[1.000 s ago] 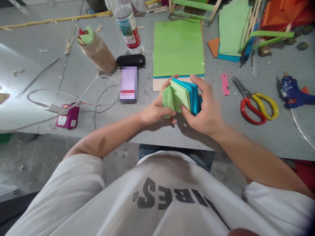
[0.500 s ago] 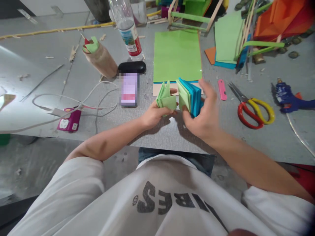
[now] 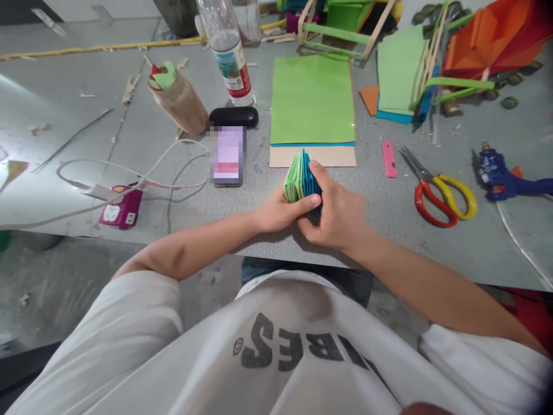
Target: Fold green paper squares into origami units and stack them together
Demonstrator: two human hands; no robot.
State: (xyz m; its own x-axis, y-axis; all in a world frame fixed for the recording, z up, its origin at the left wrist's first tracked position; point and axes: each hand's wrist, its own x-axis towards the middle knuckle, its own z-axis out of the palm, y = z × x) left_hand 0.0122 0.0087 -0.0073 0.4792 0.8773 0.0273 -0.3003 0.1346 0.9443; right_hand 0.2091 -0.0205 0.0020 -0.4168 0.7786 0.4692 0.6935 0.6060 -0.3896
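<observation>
Several folded papers are pressed together in one stack between my hands, just above the table's front part. Light green folded papers (image 3: 294,180) make up its left side and blue folded papers (image 3: 310,180) its right side. My left hand (image 3: 280,208) is wrapped round the stack from the left, its thumb lying across the near side. From the right, my right hand (image 3: 339,216) grips the blue papers, its index finger on their upper edge. Beyond the stack lies a pile of flat sheets with a green sheet (image 3: 313,101) on top.
Scissors (image 3: 444,193), a pink cutter (image 3: 389,159) and a blue glue gun (image 3: 501,176) lie to the right. A phone (image 3: 228,155), bottle (image 3: 232,66), wooden-coloured jar (image 3: 181,106) and purple socket block (image 3: 121,206) with white cables stand or lie left. Paper frames sit at the back right.
The green papers and the green-and-blue bundle, held apart before, are now together in one stack. My right hand has moved left and a little nearer, and my left thumb now reaches across the stack.
</observation>
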